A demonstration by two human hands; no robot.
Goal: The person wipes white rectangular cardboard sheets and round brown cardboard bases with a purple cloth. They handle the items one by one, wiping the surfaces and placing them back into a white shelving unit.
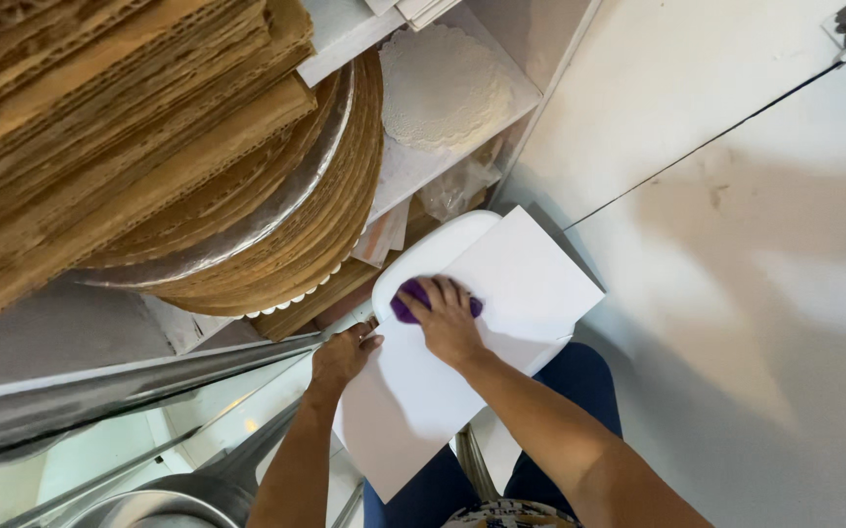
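Right hand [447, 323] presses a purple cloth [408, 301] on the white board [501, 293], left hand [343, 354] pinching its edge, looks maybe half wiped.

Bare forearms, no sleeves in view, dark blue trousers [579, 381], perhaps a patterned top [506, 513] at bottom edge
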